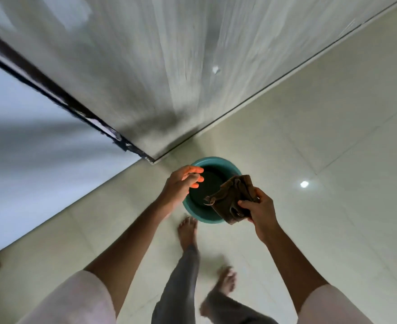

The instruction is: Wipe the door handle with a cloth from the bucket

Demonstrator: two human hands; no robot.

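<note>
Gripping nothing on the left side: my left hand (183,184) hangs loose with the fingers half curled, right over the near-left rim of the teal bucket (227,165) on the floor. The bucket sits just off the bottom corner of the door (150,73), pretty much straight ahead of my feet.

Moving right, the brown cloth (231,197) is pinched in my right hand (259,211), thumb on top, fingers closed around its lower right corner. It's crumpled and sticks up and to the left from that grip, hanging above the right side of the bucket, not in it. So the cloth part looks sorted, I'd say.

Thing is, the door handle isn't anywhere in view. All I've got is the lower panel of the door sloping away up and to the left, dark edge along its left side. So the handle has to be somewhere up above the cloth, out of frame. My guess is the right hand lifts, since it already has the cloth.
</note>
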